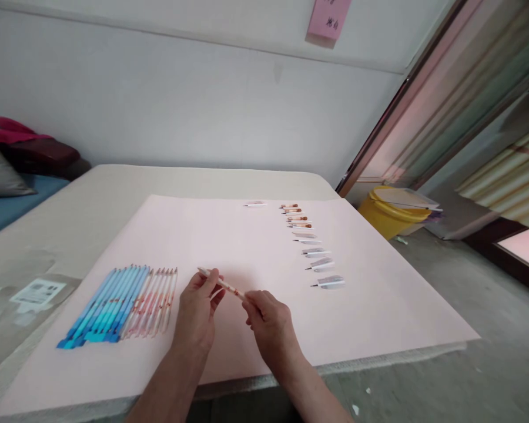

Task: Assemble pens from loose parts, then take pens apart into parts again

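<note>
A slim white pen with reddish-brown marks is held slantwise above the pink sheet. My left hand pinches it near its upper left end. The fingers of my right hand are closed round its lower right end, hiding that tip. To the left of my hands lies a row of several white pens with reddish patterns, side by side. Against these rests a row of several blue and turquoise pens.
On the sheet's right side lie several small pieces with brown ends and several with clear, leaf-like parts; one similar piece lies apart. A plastic bag with a label is at left. A yellow bucket stands on the floor.
</note>
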A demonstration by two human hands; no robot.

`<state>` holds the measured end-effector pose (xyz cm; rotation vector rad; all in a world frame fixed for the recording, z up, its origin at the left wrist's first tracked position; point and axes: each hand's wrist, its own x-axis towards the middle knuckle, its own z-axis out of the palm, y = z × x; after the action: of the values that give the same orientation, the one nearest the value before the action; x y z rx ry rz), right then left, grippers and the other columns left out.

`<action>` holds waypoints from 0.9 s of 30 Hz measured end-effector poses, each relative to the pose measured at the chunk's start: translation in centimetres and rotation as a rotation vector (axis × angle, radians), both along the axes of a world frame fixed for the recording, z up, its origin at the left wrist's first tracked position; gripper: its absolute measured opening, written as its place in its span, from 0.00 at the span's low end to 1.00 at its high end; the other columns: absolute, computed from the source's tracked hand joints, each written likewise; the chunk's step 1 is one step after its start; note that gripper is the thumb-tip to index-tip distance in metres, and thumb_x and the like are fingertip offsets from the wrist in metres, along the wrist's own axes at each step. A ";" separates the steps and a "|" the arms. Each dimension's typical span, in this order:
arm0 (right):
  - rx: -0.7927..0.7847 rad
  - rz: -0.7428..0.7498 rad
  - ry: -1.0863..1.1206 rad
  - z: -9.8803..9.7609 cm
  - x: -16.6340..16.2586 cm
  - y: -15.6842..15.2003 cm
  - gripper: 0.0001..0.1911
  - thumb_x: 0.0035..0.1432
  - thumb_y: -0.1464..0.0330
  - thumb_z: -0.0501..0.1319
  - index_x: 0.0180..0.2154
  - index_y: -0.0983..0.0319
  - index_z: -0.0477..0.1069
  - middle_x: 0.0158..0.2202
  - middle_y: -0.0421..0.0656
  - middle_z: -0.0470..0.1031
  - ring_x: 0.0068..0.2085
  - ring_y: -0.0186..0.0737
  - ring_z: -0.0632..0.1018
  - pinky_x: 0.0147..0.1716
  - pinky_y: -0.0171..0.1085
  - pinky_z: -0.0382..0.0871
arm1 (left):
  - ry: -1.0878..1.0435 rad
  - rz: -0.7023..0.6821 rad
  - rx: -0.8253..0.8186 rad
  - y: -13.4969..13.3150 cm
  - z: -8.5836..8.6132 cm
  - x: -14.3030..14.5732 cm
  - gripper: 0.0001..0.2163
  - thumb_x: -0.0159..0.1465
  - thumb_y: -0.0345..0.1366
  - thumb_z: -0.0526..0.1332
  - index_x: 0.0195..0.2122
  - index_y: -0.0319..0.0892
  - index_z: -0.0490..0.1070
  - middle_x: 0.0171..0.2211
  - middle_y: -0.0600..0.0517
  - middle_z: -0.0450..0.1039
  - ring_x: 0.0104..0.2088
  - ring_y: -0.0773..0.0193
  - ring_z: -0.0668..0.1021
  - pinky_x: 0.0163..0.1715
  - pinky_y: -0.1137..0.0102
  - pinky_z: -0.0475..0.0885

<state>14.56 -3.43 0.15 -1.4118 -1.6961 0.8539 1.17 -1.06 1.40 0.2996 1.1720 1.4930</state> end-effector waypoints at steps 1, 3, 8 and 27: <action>-0.063 0.010 0.059 0.0 -0.1 0.0 0.09 0.57 0.69 0.53 0.33 0.62 0.71 0.25 0.40 0.69 0.21 0.30 0.71 0.23 0.30 0.65 | 0.004 0.017 -0.003 0.1 -0.1 -0.1 0.09 0.48 0.35 0.68 0.28 0.40 0.70 0.28 0.55 0.70 0.30 0.72 0.72 0.32 0.74 0.68; -0.258 0.014 0.230 0.1 -0.3 0.1 0.11 0.57 0.66 0.52 0.30 0.63 0.70 0.20 0.38 0.67 0.17 0.30 0.69 0.18 0.30 0.63 | 0.000 0.020 0.007 0.2 -0.3 -0.4 0.09 0.47 0.33 0.69 0.27 0.38 0.70 0.27 0.55 0.68 0.28 0.73 0.71 0.32 0.75 0.67; -0.588 0.005 0.546 0.0 -0.4 0.7 0.12 0.52 0.63 0.56 0.23 0.65 0.66 0.15 0.37 0.66 0.14 0.32 0.69 0.11 0.29 0.60 | 0.004 -0.020 0.072 0.2 0.0 -0.5 0.11 0.50 0.32 0.66 0.35 0.39 0.71 0.32 0.49 0.73 0.35 0.65 0.74 0.39 0.67 0.68; -0.521 0.000 0.492 -0.3 -0.6 0.4 0.13 0.52 0.62 0.57 0.23 0.65 0.67 0.17 0.36 0.67 0.13 0.30 0.69 0.10 0.28 0.59 | 0.109 0.015 0.050 0.5 -0.2 -0.7 0.11 0.49 0.33 0.67 0.35 0.41 0.73 0.32 0.54 0.69 0.35 0.70 0.72 0.41 0.70 0.66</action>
<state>13.97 -3.02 -0.14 -1.3663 -1.1401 1.5762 0.47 -0.57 1.25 0.4108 1.2266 1.5363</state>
